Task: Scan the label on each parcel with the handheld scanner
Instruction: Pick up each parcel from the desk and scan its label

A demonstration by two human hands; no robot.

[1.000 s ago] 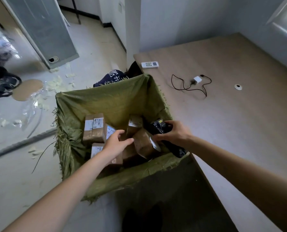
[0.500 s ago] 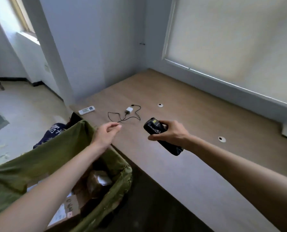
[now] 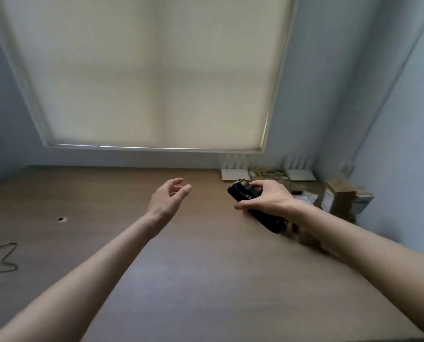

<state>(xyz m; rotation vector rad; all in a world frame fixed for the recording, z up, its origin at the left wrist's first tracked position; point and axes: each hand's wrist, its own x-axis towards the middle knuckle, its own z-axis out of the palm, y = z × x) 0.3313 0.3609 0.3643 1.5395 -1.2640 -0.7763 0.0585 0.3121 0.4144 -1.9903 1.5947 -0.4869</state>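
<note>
— While the right hand (image 3: 267, 198) wraps round it, which way does the black handheld scanner (image 3: 253, 206) lie?
— Its long axis runs diagonally, scan window far-left, tail near-right, above the brown wooden bench (image 3: 193, 267).
— And the left hand (image 3: 167, 201)?
— Fingers loose, holding nothing, over the bench.
— Parcels?
— Brown cardboard parcels (image 3: 344, 201) stacked in the far right corner, beside white routers (image 3: 235, 174); a black cable (image 3: 3, 257) lies far left.
— What changed?
— The view swung off the green sack to the blind-covered window (image 3: 151, 75).
</note>
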